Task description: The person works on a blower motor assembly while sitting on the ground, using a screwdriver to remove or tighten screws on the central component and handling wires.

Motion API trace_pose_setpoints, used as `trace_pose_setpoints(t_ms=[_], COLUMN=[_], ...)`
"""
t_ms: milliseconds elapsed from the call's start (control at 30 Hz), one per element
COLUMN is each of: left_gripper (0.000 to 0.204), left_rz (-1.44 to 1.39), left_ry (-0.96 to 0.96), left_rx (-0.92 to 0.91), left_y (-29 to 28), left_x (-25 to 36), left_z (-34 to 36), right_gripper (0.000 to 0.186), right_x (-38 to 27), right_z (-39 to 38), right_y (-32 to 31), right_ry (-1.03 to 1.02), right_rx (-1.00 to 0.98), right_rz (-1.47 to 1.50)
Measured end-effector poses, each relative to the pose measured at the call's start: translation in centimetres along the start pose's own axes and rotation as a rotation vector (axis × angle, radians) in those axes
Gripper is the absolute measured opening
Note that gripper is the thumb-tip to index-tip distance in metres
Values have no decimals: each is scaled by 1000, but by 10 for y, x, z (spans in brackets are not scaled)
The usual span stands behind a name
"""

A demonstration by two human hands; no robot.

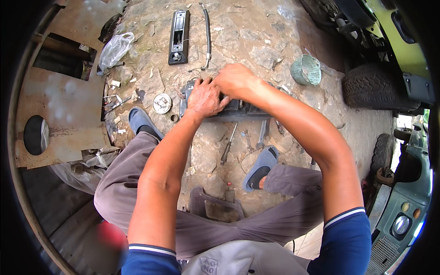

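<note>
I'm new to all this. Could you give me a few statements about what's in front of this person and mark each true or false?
1. The left hand is on the dark housing. True.
2. The green basket is left of the right hand. False: the green basket is right of the right hand.
3. A screwdriver lies between the blue slippers. True.
4. The black hose lies across the long black panel. False: the black hose lies beside the long black panel.
</note>
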State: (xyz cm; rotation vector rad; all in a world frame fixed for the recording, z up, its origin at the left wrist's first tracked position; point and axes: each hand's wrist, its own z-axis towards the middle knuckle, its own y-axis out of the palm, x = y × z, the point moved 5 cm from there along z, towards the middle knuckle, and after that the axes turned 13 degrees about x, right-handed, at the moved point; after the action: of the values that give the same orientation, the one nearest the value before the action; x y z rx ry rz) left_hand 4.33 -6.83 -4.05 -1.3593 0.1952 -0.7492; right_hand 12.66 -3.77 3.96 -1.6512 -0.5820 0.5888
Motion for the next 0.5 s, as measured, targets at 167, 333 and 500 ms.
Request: trace_pose_setpoints(t_ms=[167, 333, 500], left_gripper=[52, 52, 51], left_rz=[-3, -20, -7], left_ry=[-33, -35, -39], left_rx=[-14, -3, -16], left_y=[-12, -9, -9], left_x=[7, 4, 4], left_z=[5, 4, 4], right_gripper=[17, 25, 26], right_x=[43, 51, 44], right_z=[-65, -99, -116], right_y=[2, 23, 46], right_ry=[143, 233, 334], right_rx=[185, 501, 574], right_rz=[205, 335, 307])
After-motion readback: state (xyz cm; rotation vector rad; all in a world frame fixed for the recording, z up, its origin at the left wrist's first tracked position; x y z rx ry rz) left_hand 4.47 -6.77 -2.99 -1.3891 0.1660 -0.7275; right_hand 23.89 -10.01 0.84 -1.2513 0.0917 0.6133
